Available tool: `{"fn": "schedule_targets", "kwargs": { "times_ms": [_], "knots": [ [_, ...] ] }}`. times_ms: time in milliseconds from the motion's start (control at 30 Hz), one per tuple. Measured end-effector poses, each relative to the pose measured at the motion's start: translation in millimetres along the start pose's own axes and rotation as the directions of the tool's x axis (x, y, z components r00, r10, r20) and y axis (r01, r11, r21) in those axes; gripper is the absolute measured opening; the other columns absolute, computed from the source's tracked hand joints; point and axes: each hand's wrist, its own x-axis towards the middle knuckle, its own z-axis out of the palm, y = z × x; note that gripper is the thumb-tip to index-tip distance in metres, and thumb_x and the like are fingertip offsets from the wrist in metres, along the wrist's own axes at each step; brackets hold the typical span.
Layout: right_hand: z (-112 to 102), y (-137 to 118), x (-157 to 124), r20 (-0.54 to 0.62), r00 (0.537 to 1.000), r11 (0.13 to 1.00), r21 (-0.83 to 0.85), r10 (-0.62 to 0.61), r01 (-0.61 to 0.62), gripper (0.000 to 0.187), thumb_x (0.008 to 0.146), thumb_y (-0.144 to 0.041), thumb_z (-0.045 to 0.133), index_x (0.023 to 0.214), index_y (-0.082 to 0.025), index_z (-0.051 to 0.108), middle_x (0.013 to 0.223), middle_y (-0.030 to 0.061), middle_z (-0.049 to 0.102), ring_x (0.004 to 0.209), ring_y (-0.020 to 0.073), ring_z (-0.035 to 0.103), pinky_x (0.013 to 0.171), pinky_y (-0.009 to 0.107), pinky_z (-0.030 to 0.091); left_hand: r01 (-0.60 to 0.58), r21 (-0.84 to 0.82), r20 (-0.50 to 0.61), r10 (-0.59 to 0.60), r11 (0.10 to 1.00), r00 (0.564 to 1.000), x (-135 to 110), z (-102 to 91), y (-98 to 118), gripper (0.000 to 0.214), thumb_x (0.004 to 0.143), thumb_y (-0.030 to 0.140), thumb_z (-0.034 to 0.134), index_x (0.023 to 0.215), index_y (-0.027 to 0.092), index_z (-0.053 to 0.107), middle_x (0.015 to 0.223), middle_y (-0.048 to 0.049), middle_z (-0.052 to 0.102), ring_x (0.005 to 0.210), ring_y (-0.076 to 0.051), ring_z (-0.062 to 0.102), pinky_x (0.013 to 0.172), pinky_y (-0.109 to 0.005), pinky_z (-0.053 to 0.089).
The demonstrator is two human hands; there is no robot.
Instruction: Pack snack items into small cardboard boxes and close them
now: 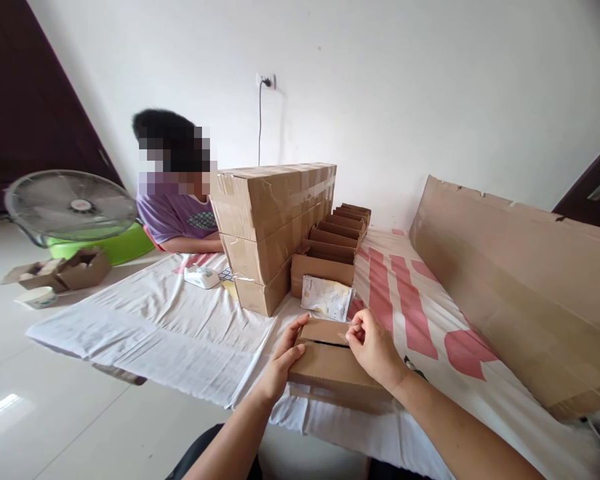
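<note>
In front of me a small cardboard box (337, 367) rests on the cloth near the edge, its top flaps folded in with a dark gap between them. My left hand (289, 350) grips the box's left side, thumb over the top and fingers along the wall. Above the flaps' right part, my right hand (373, 343) is closed in a pinch on what looks like a thin piece of clear tape (343, 337); its fingers partly hide it. Just beyond the box, a white printed packet (326, 297) leans against an open cardboard box (325, 270).
Several open boxes (340, 230) run back in a row beside a wall of stacked, taped boxes (265, 247). A large cardboard sheet (510, 287) stands at right. Leftward are a person (175, 213), a white device (201, 277) and a fan (73, 203). A small green-and-dark object (414, 368) lies near my right wrist.
</note>
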Motion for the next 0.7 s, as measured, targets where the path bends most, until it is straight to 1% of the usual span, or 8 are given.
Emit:
{"fn": "schedule_targets", "kwargs": {
  "times_ms": [67,200,300,367,433,500,633,700],
  "knots": [
    [0.6,2.0,0.2,-0.011,1.000,1.000,0.025,-0.011,0.011,0.014,0.078,-0.019,0.053,0.085,-0.025,0.043,0.068,-0.0046,0.065,0.061,0.0165,0.065,0.059,0.027,0.050,0.002,0.002,0.000,-0.002,1.000,1.000,-0.7,0.9,1.6,0.050,0.084,0.032,0.056,0.133,0.027,0.052,0.153,-0.0044,0.042,0.147,-0.032,0.025,0.118,-0.049,0.021],
    [-4.7,10.4,2.6,-0.118,0.991,0.995,0.068,-0.064,0.073,0.010,0.081,-0.021,0.050,0.085,-0.024,0.042,0.071,-0.0008,0.062,0.062,0.0171,0.064,0.057,0.028,0.050,0.009,0.001,-0.014,-0.009,1.000,1.000,-2.1,1.2,3.2,0.050,0.084,0.032,0.057,0.133,0.027,0.052,0.153,-0.0044,0.043,0.146,-0.032,0.025,0.118,-0.049,0.020],
    [-20.3,24.8,-1.3,-0.196,0.979,0.995,0.077,-0.052,0.069,0.006,0.085,-0.024,0.048,0.089,-0.024,0.042,0.076,0.0024,0.062,0.067,0.0181,0.065,0.062,0.030,0.053,0.005,0.012,-0.026,-0.005,1.000,1.000,-2.7,1.3,4.4,0.052,0.084,0.034,0.057,0.134,0.027,0.052,0.152,-0.0046,0.043,0.144,-0.033,0.029,0.118,-0.048,0.020],
    [-35.4,38.9,-11.6,-0.252,0.966,0.995,0.067,-0.055,0.074,0.007,0.088,-0.025,0.049,0.091,-0.023,0.044,0.079,0.0032,0.063,0.072,0.0185,0.066,0.067,0.031,0.055,0.019,0.018,-0.036,-0.018,1.000,0.999,-2.9,2.1,6.0,0.053,0.083,0.035,0.057,0.135,0.026,0.051,0.151,-0.0055,0.045,0.142,-0.035,0.034,0.117,-0.049,0.023],
    [-51.9,55.8,-29.3,-0.292,0.954,0.996,0.029,-0.071,0.083,0.008,0.089,-0.026,0.052,0.093,-0.023,0.046,0.082,0.0037,0.064,0.076,0.0187,0.066,0.071,0.032,0.055,0.025,0.030,-0.051,-0.023,0.999,0.998,-3.1,3.1,7.4,0.053,0.083,0.036,0.058,0.135,0.026,0.051,0.150,-0.0058,0.046,0.141,-0.035,0.034,0.117,-0.049,0.023],
    [-68.1,73.8,-52.7,-0.290,0.954,0.997,-0.041,-0.077,0.068,0.007,0.090,-0.025,0.053,0.093,-0.023,0.047,0.083,0.0032,0.064,0.077,0.0183,0.065,0.072,0.032,0.055,0.020,0.042,-0.067,-0.017,0.999,0.998,-3.1,3.7,7.7,0.052,0.083,0.036,0.058,0.133,0.025,0.052,0.150,-0.0053,0.046,0.143,-0.034,0.031,0.118,-0.047,0.021],
    [-95.8,108.8,-105.7,-0.202,0.978,0.975,-0.221,-0.054,0.008,0.002,0.090,-0.021,0.051,0.091,-0.023,0.050,0.080,0.0022,0.063,0.074,0.0177,0.063,0.070,0.032,0.053,0.042,0.039,-0.090,-0.038,0.998,0.995,-2.1,4.4,6.5,0.052,0.082,0.038,0.059,0.132,0.026,0.052,0.150,-0.0038,0.046,0.142,-0.034,0.033,0.118,-0.047,0.022],
    [-107.4,124.4,-131.7,-0.131,0.991,0.953,-0.302,-0.025,-0.016,0.006,0.089,-0.018,0.048,0.092,-0.023,0.051,0.082,0.0029,0.063,0.076,0.0182,0.064,0.071,0.032,0.053,0.060,0.031,-0.104,-0.056,0.998,0.993,-1.7,6.0,7.5,0.053,0.081,0.039,0.061,0.132,0.026,0.052,0.150,-0.0035,0.046,0.141,-0.034,0.035,0.117,-0.046,0.025]
  ]
}}
